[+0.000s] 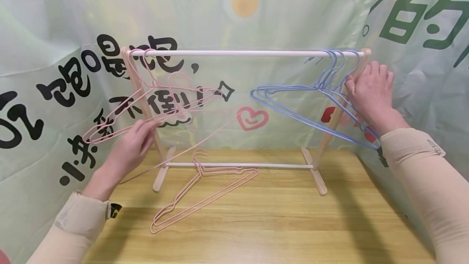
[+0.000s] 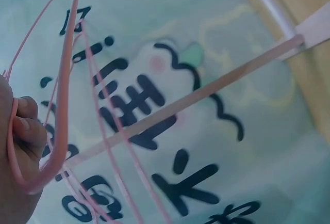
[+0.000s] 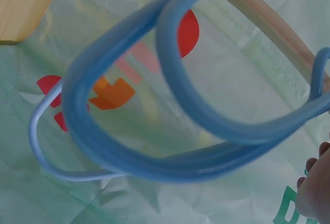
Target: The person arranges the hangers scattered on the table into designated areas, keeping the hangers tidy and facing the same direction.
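Note:
My left hand (image 1: 133, 146) pinches a thin pink clothes hanger (image 2: 62, 79) by its edge, left of centre. That hanger's hook and long bar look blurred and faint in the head view. Two pink hangers (image 1: 121, 121) hang at the left end of the white rail (image 1: 234, 53) of a small clothes rack. Several blue hangers (image 1: 286, 111) hang bunched at its right end. My right hand (image 1: 373, 89) grips the rack's wooden right post (image 1: 331, 121) near the top, close beside the blue hangers. Its fingertips show only at the edge of the right wrist view.
More pink hangers (image 1: 205, 201) lie overlapped on the wooden table (image 1: 293, 223), at the rack's lower left. The rack's feet (image 1: 314, 172) are joined by a low white bar (image 1: 238, 166). Printed cloth (image 1: 293, 11) encloses the back and sides.

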`<state>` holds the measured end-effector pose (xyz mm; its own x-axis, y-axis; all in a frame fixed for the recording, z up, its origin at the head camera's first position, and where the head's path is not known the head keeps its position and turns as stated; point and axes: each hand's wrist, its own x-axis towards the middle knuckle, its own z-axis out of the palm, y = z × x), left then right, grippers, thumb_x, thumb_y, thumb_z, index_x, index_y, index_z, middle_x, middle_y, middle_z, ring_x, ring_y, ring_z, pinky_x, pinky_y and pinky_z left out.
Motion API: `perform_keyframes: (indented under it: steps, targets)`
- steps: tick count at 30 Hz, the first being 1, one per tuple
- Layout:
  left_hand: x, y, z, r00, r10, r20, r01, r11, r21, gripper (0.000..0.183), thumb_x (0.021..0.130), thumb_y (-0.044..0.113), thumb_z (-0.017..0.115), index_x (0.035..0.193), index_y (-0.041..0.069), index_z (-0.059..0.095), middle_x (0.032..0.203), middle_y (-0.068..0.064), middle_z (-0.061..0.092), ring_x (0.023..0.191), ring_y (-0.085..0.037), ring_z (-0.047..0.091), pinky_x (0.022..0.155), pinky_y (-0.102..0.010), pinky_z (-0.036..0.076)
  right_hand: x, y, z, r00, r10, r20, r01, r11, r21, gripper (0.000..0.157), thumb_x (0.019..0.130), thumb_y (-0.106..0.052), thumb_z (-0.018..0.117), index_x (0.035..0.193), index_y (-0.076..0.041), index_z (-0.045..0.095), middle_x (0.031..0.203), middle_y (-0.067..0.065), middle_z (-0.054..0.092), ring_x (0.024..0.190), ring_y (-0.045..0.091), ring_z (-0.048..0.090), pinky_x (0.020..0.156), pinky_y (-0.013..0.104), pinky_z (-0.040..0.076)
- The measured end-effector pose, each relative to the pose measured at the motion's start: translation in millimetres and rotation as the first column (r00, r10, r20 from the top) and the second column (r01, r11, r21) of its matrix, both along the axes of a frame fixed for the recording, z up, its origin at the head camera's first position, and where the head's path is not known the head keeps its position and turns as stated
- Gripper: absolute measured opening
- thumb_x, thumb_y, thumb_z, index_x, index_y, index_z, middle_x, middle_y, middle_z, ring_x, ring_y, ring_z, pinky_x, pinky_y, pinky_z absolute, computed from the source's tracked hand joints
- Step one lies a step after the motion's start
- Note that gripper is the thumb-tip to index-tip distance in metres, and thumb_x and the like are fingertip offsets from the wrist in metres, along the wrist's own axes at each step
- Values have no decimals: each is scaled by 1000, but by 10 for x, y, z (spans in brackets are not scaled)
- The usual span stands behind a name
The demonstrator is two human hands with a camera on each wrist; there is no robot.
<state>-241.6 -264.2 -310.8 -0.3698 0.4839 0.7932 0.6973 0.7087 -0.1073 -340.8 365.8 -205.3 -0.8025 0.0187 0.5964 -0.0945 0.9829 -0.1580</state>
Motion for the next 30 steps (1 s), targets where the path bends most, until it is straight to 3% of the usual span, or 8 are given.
perform_keyframes:
  steps: [14,21,30]
  targets:
    - [-86,-99,509,995,92,-38,-91,995,28,44,95,-11,60,136,3,60,89,-11,53,68,-16,43,57,-31,42,15,-4,2,1000,-1,0,1,1000,-4,40,103,-26,36,100,13,39,105,30,34,106,51,30,93,65,23]
    - [-137,-155,616,992,123,-14,-123,992,14,40,97,-9,60,136,1,59,89,-12,52,66,-18,43,55,-38,45,18,-7,-12,1000,6,-2,-6,1000,-4,39,103,-26,37,98,13,39,104,30,34,106,51,30,92,64,23]
    - [-160,-205,701,982,177,61,-177,984,7,37,99,-8,60,135,2,61,90,-10,52,66,-18,43,58,-33,41,9,4,-3,1000,10,-3,-10,1000,-11,39,103,-26,37,100,14,39,105,30,34,107,51,30,93,64,22]
